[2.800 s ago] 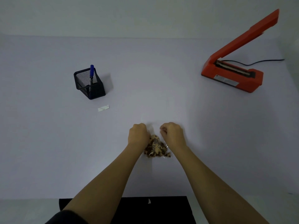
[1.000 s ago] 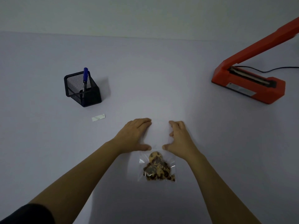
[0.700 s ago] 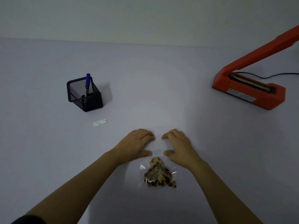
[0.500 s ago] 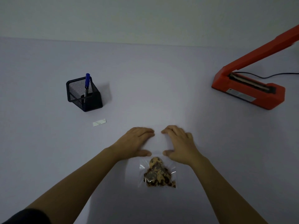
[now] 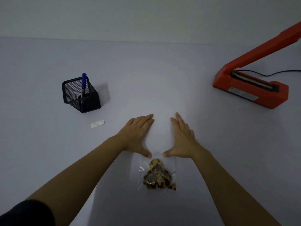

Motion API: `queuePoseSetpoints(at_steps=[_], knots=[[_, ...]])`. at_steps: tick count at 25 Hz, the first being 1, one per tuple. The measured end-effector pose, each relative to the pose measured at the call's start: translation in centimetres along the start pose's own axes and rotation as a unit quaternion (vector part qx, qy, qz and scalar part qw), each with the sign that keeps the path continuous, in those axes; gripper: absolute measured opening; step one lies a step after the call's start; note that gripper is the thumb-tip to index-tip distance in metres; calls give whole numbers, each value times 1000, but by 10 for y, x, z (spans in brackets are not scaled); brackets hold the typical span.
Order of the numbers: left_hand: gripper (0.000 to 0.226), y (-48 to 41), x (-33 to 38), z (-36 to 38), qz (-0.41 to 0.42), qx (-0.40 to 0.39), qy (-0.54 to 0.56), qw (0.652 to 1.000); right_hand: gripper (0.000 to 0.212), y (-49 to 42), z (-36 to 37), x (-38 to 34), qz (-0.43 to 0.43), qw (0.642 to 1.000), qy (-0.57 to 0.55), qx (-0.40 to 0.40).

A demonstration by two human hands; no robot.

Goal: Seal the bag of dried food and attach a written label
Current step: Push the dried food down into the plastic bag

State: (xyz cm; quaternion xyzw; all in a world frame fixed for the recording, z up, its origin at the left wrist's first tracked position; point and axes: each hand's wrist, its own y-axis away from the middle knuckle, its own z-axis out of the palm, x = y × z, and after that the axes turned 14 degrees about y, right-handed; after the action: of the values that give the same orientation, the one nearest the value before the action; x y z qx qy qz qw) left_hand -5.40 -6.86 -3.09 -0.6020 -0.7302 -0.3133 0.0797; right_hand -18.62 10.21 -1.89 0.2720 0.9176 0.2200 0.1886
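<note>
The bag (image 5: 157,174) lies flat on the table (image 5: 162,75), food bunched at its near end. Your left hand (image 5: 137,134) and right hand (image 5: 182,137) lie flat just beyond the food, fingers straight, gripping nothing, thumb tips on the bag's clear part. The label (image 5: 97,123) is beyond-left of the bag, well apart. The holder (image 5: 80,94) with the pen (image 5: 83,82) is farther out the same way. The sealer (image 5: 250,88), arm raised, is far beyond-right.
</note>
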Motion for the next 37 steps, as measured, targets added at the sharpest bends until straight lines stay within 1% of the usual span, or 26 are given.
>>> queuePoseSetpoints(at_steps=[2,4,5,6,9,10,11,13,15,18,21,25,27,32,37], knots=[[128,2,2,1,-17,-7,-1,1000,135,3,0,-1,-5,1000,-18,11],[122,7,6,4,-10,18,20,1000,123,12,2,-3,-25,998,-16,58],[113,13,9,5,9,45,36,998,112,18,5,-5,-32,996,-12,85],[100,19,11,9,30,72,51,996,99,24,9,-6,-38,993,-17,109],[45,37,16,30,72,156,66,983,54,36,26,-8,-68,983,-64,160],[31,42,17,38,79,176,66,979,42,38,31,-8,-83,980,-76,167],[23,44,17,45,83,186,66,977,32,38,35,-8,-97,977,-83,170],[15,46,15,54,98,190,60,975,18,37,41,-8,-118,974,-82,173],[18,45,14,55,104,174,57,978,12,37,46,-6,-122,973,-78,179],[29,40,13,46,74,130,69,986,20,36,43,-2,-108,977,-73,168],[48,35,12,34,39,78,75,993,39,32,30,-1,-92,987,-42,121],[71,27,11,17,32,43,62,997,66,22,12,-2,-81,991,39,96],[81,21,11,10,25,25,59,998,76,17,7,-3,-73,992,59,85],[106,5,9,-1,7,2,48,999,96,7,-1,-5,-67,992,91,55],[123,-7,6,-8,-4,-7,10,1000,120,-5,-12,-6,-62,988,139,15]])
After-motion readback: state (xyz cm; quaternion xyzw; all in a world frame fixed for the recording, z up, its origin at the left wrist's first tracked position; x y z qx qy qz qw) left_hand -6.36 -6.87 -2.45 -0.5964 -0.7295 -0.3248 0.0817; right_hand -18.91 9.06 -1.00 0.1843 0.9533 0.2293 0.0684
